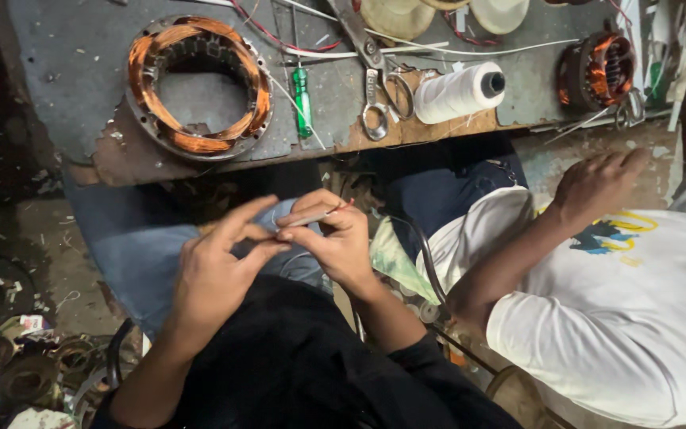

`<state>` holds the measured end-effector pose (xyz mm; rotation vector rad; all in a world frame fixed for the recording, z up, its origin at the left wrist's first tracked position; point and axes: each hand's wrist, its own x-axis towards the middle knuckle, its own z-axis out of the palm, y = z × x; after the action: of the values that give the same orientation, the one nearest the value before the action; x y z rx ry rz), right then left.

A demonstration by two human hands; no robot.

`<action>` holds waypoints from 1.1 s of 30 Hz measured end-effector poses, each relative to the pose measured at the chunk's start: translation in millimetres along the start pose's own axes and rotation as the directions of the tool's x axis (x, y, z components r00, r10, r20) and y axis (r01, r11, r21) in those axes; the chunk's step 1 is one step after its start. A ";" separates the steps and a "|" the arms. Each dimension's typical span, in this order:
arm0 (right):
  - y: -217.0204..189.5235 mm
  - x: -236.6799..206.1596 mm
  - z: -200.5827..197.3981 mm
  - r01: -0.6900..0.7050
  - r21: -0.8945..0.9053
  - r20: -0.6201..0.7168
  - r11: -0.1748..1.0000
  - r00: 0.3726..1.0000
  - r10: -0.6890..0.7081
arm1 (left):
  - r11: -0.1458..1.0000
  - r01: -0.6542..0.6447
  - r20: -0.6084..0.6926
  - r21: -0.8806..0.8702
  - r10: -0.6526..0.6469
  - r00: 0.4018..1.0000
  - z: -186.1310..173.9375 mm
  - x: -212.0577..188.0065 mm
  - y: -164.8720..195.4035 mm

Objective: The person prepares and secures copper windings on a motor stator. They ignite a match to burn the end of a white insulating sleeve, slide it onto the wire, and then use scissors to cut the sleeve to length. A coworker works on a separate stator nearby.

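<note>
A thin sleeved wire (311, 217) is pinched between both hands, just below the desk (81, 63) edge. Its long axis runs left-low to right-high. The right hand (335, 238) grips it mid-length; the left hand (216, 270) pinches its lower end.

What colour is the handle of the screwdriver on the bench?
Green; the screwdriver shows best in the head view.
</note>
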<state>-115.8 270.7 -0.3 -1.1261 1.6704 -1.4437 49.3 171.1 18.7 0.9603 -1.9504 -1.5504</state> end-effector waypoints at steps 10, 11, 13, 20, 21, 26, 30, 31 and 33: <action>-1.0 -11.8 -10.7 -0.011 0.172 -0.177 0.985 0.983 0.042 | 0.998 -0.053 0.038 0.026 0.052 0.998 -0.7 0.8 9.7; -1.3 -13.1 -11.2 0.028 0.133 -0.143 0.991 0.990 -0.009 | 0.988 -0.155 0.027 0.022 0.154 0.988 -1.1 1.3 9.2; -2.5 -15.5 -10.8 0.060 0.109 -0.054 0.992 0.997 -0.055 | 0.936 -0.352 0.010 0.015 0.352 0.936 -1.5 2.8 7.0; -6.0 -13.2 0.2 -0.006 0.170 -0.026 0.986 1.000 0.010 | 0.997 -0.068 0.291 -0.022 0.072 0.954 -4.9 11.9 -7.4; -6.1 -8.2 0.5 0.023 0.121 -0.010 0.992 1.000 -0.022 | 0.983 -0.167 0.212 -0.077 0.180 0.961 -2.1 12.6 -8.9; -12.2 25.9 -25.5 0.097 0.042 -0.131 0.994 0.987 -0.091 | 0.882 0.167 0.152 -0.441 -0.110 0.982 15.1 12.2 -21.8; -14.8 85.5 -60.9 0.060 -0.670 -0.218 0.740 0.937 -0.273 | 0.859 0.141 0.118 -0.492 -0.095 0.989 14.2 5.4 -34.1; -15.9 93.7 -67.6 0.094 -0.808 -0.122 0.581 0.939 -0.321 | 0.825 0.173 0.139 -0.538 -0.115 0.984 15.1 5.3 -36.3; -16.9 96.1 -67.8 0.076 -0.852 -0.080 0.518 0.959 -0.272 | 0.796 0.162 0.159 -0.583 -0.084 0.984 13.8 3.0 -40.7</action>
<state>-213.1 211.9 34.2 -1.7345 2.6084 -0.7986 46.8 172.8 -24.3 0.7321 -1.3271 -2.1595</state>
